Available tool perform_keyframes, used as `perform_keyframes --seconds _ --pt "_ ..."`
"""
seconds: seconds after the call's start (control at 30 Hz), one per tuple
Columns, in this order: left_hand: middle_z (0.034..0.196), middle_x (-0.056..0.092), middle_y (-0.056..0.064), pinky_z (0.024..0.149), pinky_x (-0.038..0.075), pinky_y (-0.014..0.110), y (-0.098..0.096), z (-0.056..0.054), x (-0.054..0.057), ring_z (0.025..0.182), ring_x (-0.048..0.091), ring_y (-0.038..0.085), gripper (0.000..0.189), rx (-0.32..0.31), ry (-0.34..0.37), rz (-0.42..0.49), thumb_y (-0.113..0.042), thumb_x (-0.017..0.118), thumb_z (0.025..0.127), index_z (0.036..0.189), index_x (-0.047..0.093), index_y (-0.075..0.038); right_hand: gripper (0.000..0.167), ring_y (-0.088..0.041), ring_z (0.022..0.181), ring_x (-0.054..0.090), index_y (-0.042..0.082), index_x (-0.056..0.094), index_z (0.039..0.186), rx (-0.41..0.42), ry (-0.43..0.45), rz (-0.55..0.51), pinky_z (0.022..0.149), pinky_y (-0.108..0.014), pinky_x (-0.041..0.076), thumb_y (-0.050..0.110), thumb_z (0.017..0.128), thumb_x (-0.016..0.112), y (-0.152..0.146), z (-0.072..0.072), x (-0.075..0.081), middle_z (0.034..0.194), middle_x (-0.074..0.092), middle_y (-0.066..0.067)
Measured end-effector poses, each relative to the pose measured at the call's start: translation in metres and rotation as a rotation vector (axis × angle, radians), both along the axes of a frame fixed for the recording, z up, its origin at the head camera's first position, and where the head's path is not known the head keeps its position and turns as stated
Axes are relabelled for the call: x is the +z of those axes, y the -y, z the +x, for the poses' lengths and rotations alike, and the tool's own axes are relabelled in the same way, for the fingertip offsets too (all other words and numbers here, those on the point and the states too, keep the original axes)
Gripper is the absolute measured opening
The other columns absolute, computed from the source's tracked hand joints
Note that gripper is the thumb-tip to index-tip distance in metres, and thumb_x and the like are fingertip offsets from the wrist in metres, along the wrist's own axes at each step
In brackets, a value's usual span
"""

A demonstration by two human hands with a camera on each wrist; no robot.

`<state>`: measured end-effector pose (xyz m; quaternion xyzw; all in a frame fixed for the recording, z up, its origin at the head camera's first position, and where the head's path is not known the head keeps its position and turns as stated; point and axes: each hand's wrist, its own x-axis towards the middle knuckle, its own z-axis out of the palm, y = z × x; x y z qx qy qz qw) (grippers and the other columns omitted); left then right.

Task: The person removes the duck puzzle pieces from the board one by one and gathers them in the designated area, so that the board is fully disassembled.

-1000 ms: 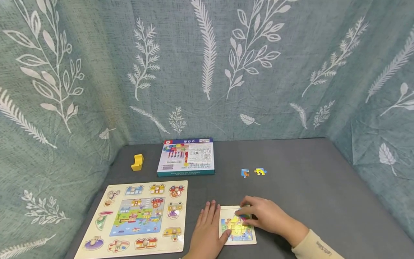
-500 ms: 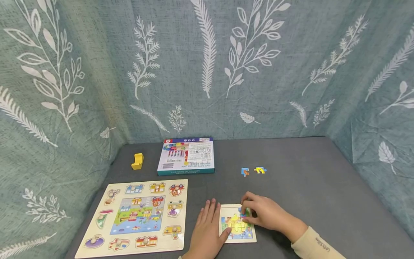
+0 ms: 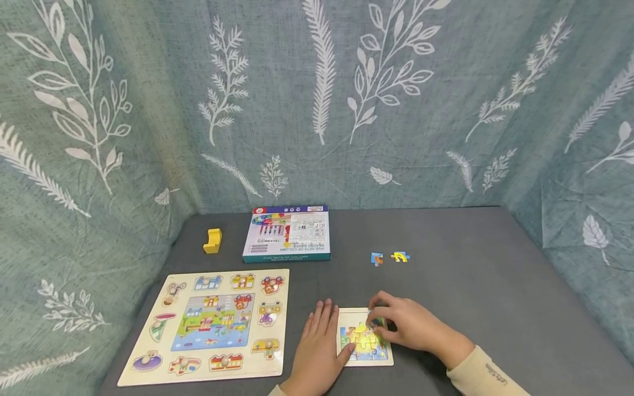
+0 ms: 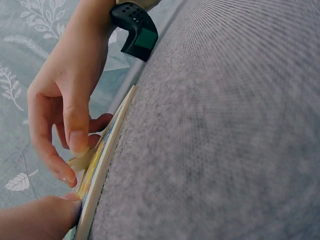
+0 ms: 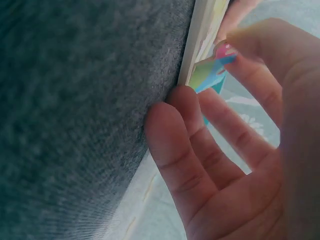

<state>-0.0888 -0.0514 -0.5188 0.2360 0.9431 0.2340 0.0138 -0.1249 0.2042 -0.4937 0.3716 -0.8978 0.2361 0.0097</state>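
A small jigsaw puzzle in a pale wooden tray point(image 3: 348, 316) lies in front of me, mostly filled with yellow and blue pieces. My left hand point(image 3: 317, 347) rests flat along the tray's left side, fingers straight, its thumb lying on the puzzle. Over the tray's upper right part, my right hand point(image 3: 408, 324) pinches a jigsaw piece between thumb and index finger. In the right wrist view that jigsaw piece point(image 5: 212, 70) shows green, blue and pink and stands tilted at the tray's edge. The right hand's other fingers reach down beside the tray.
Two loose jigsaw pieces, one blue and orange point(image 3: 377, 258) and one yellow point(image 3: 399, 257), lie beyond the tray. A larger wooden knob puzzle point(image 3: 228, 324) is at left. Behind it are a flat toy box point(image 3: 287, 236) and a yellow curved block point(image 3: 212, 241).
My right hand has shifted slightly up and right over the tray, keeping its pinch. The left hand stays in place beside the tray. The head view has tilted a little.
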Motion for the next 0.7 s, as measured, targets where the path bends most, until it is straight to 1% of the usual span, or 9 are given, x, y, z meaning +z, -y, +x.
perform_keyframes --seconds 0.17,0.27,0.3,0.37,0.43,0.5,0.57,0.63,0.7 --pt "0.166 0.03 0.027 0.121 0.028 0.06 -0.001 0.0 -0.001 0.156 0.023 0.042 0.083 0.006 -0.003 -0.007 -0.046 0.068 0.1 0.156 0.04 0.008 0.025 -0.003 0.088 0.063 0.025 0.077 0.112 0.012 -0.078 -0.052 0.073 -0.026 0.056 0.02 0.089 0.086 -0.004 0.0 -0.003 0.12 0.068 0.007" --pt "0.166 0.03 0.027 0.121 0.028 0.06 -0.001 0.001 -0.002 0.156 0.024 0.042 0.082 0.016 -0.01 -0.004 -0.046 0.069 0.1 0.155 0.042 0.008 0.032 -0.011 0.101 0.067 0.019 0.078 0.115 -0.007 -0.121 -0.14 0.081 -0.034 0.059 0.015 0.085 0.089 -0.008 -0.004 -0.002 0.118 0.071 0.006" --pt "0.166 0.031 0.027 0.121 0.028 0.06 -0.001 0.001 -0.002 0.156 0.024 0.042 0.081 0.018 -0.01 -0.002 -0.045 0.069 0.1 0.155 0.042 0.008 0.036 -0.014 0.101 0.068 0.016 0.077 0.117 -0.027 -0.123 -0.178 0.082 -0.036 0.059 0.013 0.083 0.09 -0.011 -0.007 -0.001 0.117 0.072 0.005" --pt "0.165 0.031 0.027 0.121 0.027 0.059 -0.001 0.002 -0.002 0.155 0.024 0.042 0.081 0.018 -0.011 0.0 -0.044 0.07 0.099 0.154 0.043 0.008 0.041 -0.019 0.098 0.071 0.009 0.076 0.118 -0.112 -0.109 -0.241 0.082 -0.039 0.06 0.007 0.08 0.092 -0.022 -0.016 0.004 0.112 0.075 0.001" --pt "0.165 0.031 0.028 0.121 0.027 0.059 -0.002 0.002 -0.002 0.155 0.024 0.043 0.08 0.015 -0.01 0.005 -0.043 0.07 0.099 0.154 0.042 0.008 0.042 -0.024 0.094 0.073 0.004 0.075 0.117 -0.251 -0.095 -0.256 0.08 -0.042 0.061 0.006 0.079 0.092 -0.038 -0.028 0.013 0.107 0.076 -0.004" --pt "0.165 0.031 0.028 0.121 0.027 0.059 -0.002 0.001 -0.002 0.155 0.024 0.043 0.08 0.011 -0.016 0.011 -0.042 0.07 0.1 0.154 0.042 0.009 0.041 -0.03 0.092 0.074 0.0 0.075 0.117 -0.398 -0.072 -0.22 0.08 -0.045 0.061 0.006 0.08 0.091 -0.056 -0.044 0.023 0.106 0.076 -0.009" --pt "0.164 0.031 0.029 0.121 0.027 0.06 -0.003 0.0 -0.002 0.155 0.024 0.044 0.08 0.01 -0.028 0.017 -0.041 0.07 0.1 0.154 0.042 0.01 0.037 -0.036 0.096 0.072 -0.002 0.076 0.117 -0.515 -0.045 -0.145 0.083 -0.049 0.06 0.006 0.084 0.088 -0.074 -0.062 0.031 0.108 0.075 -0.015" --pt "0.164 0.032 0.029 0.121 0.027 0.06 -0.003 -0.001 -0.002 0.155 0.024 0.044 0.079 0.013 -0.04 0.017 -0.041 0.071 0.099 0.153 0.043 0.01 0.034 -0.04 0.101 0.071 -0.004 0.076 0.118 -0.57 -0.021 -0.07 0.085 -0.053 0.059 0.006 0.087 0.086 -0.09 -0.079 0.036 0.114 0.073 -0.021" --pt "0.164 0.032 0.029 0.121 0.027 0.06 -0.004 0.0 -0.002 0.155 0.024 0.043 0.079 0.017 -0.045 0.02 -0.04 0.072 0.099 0.153 0.043 0.01 0.032 -0.043 0.104 0.069 -0.006 0.076 0.118 -0.581 0.011 -0.008 0.088 -0.055 0.057 0.004 0.088 0.084 -0.102 -0.092 0.036 0.117 0.072 -0.024"
